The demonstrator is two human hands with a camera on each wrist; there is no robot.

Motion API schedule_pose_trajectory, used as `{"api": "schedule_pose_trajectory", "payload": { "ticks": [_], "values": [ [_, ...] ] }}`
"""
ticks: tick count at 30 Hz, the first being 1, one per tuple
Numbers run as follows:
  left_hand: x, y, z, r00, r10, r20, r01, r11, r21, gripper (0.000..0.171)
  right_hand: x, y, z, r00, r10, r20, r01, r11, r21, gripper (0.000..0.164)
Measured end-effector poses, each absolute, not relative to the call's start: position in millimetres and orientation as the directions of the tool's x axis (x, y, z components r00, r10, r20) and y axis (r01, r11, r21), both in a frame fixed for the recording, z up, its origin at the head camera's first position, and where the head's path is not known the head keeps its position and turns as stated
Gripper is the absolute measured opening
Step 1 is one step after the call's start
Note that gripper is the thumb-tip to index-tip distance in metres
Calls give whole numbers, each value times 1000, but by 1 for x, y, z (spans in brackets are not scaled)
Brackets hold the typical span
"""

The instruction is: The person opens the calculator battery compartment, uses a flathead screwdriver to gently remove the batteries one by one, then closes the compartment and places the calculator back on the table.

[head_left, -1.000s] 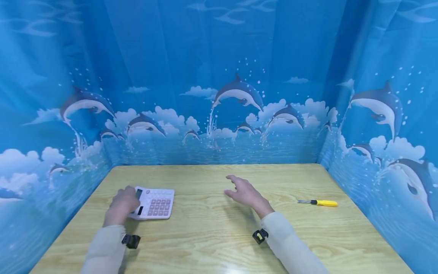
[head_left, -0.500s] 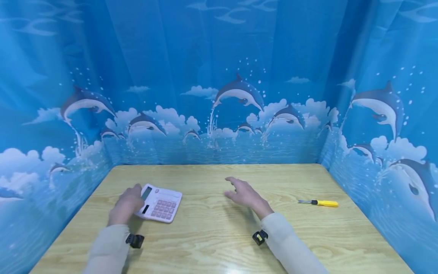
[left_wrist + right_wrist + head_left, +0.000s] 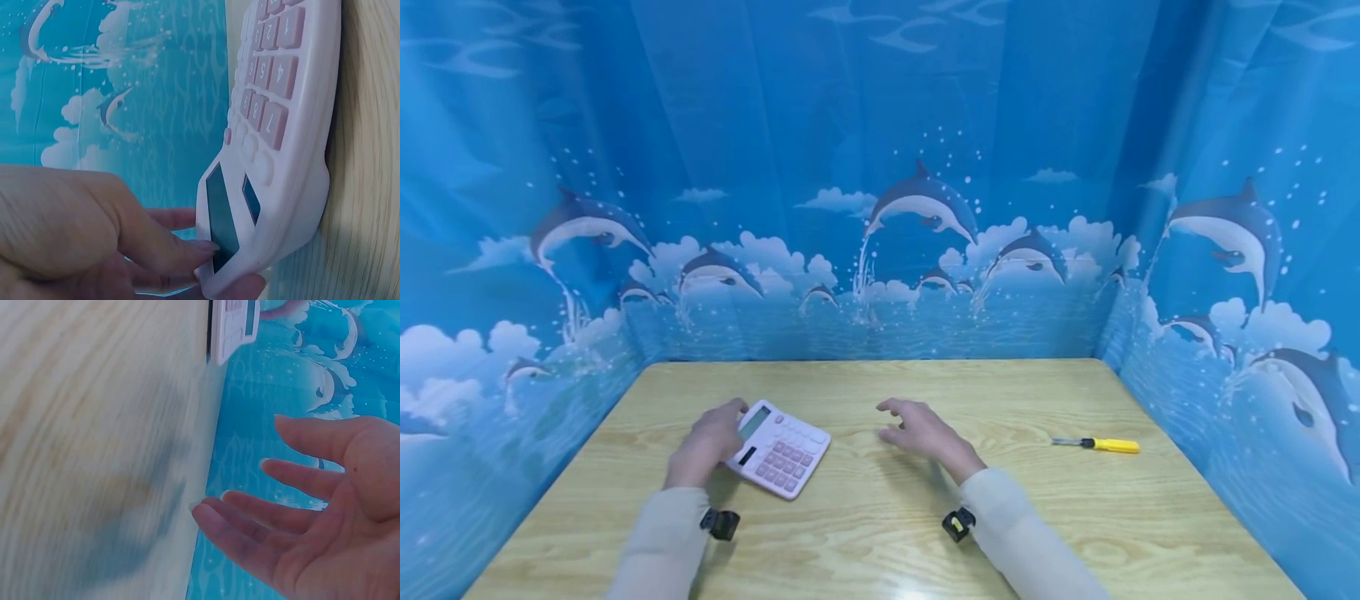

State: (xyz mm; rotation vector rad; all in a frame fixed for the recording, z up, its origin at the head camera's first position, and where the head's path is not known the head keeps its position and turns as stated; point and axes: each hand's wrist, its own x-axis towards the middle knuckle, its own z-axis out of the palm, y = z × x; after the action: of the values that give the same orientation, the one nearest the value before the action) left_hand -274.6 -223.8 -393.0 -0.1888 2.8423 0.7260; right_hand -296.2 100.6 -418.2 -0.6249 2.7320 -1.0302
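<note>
A pale pink calculator (image 3: 786, 454) with a grey display sits at an angle left of the table's middle. My left hand (image 3: 707, 442) grips its display end; in the left wrist view the thumb (image 3: 181, 250) presses on the display and other fingers go behind the edge. The calculator (image 3: 281, 125) stays close to the wooden surface; whether it touches all along cannot be told. My right hand (image 3: 922, 433) hovers right of the calculator, holding nothing. In the right wrist view the right hand (image 3: 312, 519) has its fingers spread and loosely bent, apart from the calculator (image 3: 234, 325).
A screwdriver (image 3: 1112, 445) with a yellow handle lies on the right side of the wooden table (image 3: 880, 533), its shaft pointing left. A blue dolphin-print curtain (image 3: 865, 125) closes off the back and both sides.
My left hand has carried the calculator to the right and turned it clockwise. The right hand has shifted slightly left. The screwdriver has stayed in place.
</note>
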Motion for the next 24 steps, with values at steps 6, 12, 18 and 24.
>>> {"api": "schedule_pose_trajectory", "payload": {
  "ticks": [6, 12, 18, 24],
  "values": [
    [-276, -211, -394, -972, -53, -227, -161, 857, 489, 61, -296, 96, -419, -899, -437, -13, -318, 675, -665, 45],
    [-279, -197, -398, -987, -4, -158, -78, 882, 465, 62, -299, 93, -421, -895, -446, -14, -327, 678, -658, 44],
    [-283, -184, -403, -992, 31, -120, -28, 889, 458, 64, -297, 91, -421, -896, -445, -15, -327, 681, -655, 44],
    [-283, -170, -406, -993, 50, -104, -5, 882, 472, 66, -296, 91, -422, -901, -434, -20, -317, 687, -653, 45]
  ]
}}
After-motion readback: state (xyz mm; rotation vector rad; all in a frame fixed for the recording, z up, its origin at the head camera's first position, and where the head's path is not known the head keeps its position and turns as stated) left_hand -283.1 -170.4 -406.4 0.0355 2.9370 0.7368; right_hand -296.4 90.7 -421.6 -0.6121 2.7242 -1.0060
